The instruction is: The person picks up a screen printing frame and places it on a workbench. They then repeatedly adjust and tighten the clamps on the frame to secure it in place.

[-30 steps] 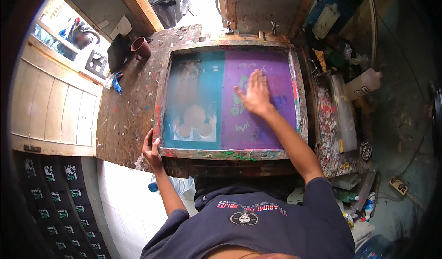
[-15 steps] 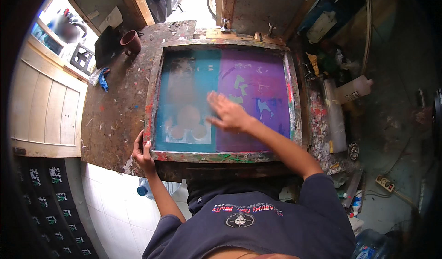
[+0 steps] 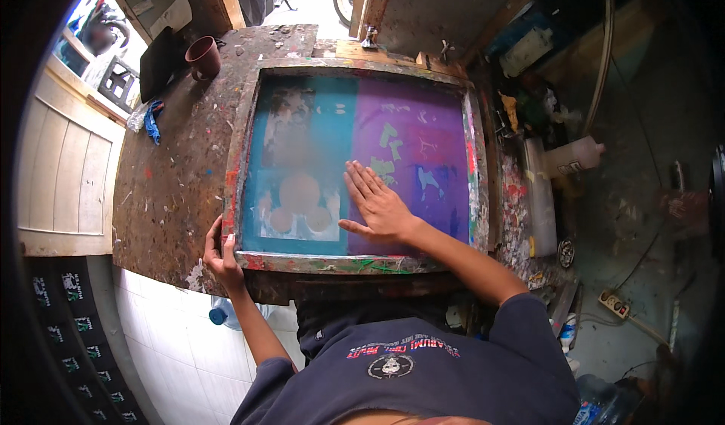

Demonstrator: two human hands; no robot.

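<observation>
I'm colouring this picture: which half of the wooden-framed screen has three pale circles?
The teal rectangular half, on the left: its three pale circles sit near the bottom. The purple rectangular half, on the right, has green and blue patches.

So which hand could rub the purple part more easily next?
Probably the right hand: it's open, palm down, mostly over the purple half of the silkscreen. The left hand is at the silkscreen's near left corner, so it would have farther to reach.
</observation>
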